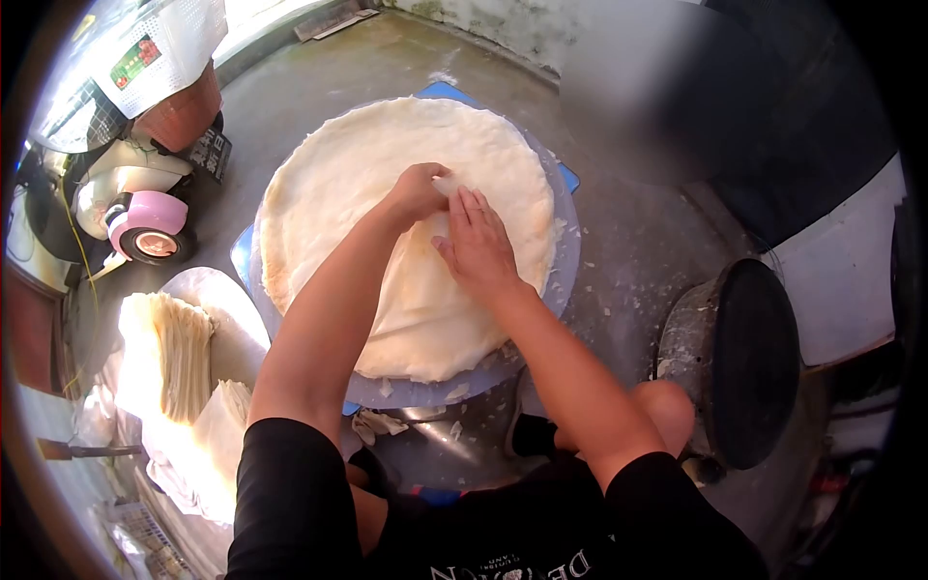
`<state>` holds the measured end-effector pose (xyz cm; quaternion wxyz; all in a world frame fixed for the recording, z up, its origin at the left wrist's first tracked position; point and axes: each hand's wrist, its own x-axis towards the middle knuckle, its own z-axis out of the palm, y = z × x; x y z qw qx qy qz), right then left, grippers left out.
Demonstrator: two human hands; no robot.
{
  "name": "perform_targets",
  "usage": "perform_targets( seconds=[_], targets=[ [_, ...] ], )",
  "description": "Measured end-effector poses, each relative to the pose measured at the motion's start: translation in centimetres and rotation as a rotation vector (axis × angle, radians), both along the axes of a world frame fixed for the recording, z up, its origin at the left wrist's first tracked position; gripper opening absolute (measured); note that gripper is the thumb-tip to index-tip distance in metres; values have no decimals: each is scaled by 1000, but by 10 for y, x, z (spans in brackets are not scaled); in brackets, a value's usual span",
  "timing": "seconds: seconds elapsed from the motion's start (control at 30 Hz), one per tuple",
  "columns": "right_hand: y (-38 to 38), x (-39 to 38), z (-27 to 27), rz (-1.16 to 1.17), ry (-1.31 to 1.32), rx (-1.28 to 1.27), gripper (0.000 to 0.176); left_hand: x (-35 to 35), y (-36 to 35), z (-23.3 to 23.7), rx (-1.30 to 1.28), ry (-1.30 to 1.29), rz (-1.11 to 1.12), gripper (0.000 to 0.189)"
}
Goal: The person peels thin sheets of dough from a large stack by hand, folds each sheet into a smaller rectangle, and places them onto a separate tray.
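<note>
A large round stack of thin, pale dough sheets [338,184] lies on a round light board [565,280], with blue corners of a support showing beneath. My left hand [422,191] is over the middle of the stack, its fingers curled and pinching a bit of the top sheet. Beside it, my right hand [478,242] rests flat on the dough with fingers stretched out and thumb apart. Creases run through the sheet below my hands. The tips of the left fingers are partly hidden.
Folded stacks of pale sheets [164,358] stand at the left, near a brush [87,450]. A pink wheeled object [150,222] is farther up. On the right a round black pan [754,362] stands tilted on its side. Scraps dot the concrete floor [619,251].
</note>
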<state>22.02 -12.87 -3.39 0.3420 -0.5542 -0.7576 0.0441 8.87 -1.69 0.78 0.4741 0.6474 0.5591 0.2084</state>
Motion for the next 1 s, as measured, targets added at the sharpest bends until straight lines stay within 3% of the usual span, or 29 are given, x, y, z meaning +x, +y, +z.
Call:
perform_targets(
  seconds=[0.07, 0.2, 0.27, 0.33, 0.4, 0.5, 0.57, 0.6, 0.67, 0.8, 1.0],
  targets=[
    [6, -9, -13, -83, -170, -153, 74, -20, 10, -9, 58, 35, -28, 50],
    [-1, -14, -2, -88, -221, -210, 77, -61, -26, 8, 243, -59, 127, 47],
    [-4, -12, 5, -129, -218, -30, 78, -88, -67, 30, 247, -80, 154, 43],
    [-13, -7, 8, -80, -97, -5, 77, -124, -105, 42, 227, -55, 187, 36],
    [-25, -9, 10, -2, 84, -34, 68, -157, -146, 48, 99, 21, 309, 29],
    [-30, -20, -5, 85, -64, -51, 68, -209, -195, 26, -115, 213, 334, 34],
    [-34, -24, -8, 75, -176, -80, 69, -224, -214, 19, -397, 143, 360, 43],
    [-37, -27, -8, 59, -291, -109, 70, -224, -218, 20, -394, 144, 369, 43],
    [-39, -28, -4, 65, -283, -148, 71, -216, -221, 21, -554, -32, 445, 52],
    [-54, -25, -8, 209, -366, -228, 76, -215, -215, -1, -602, -121, 498, 59],
    [-68, -32, 5, 176, -373, -266, 77, -212, -200, -27, -597, -248, 636, 47]
  ],
)
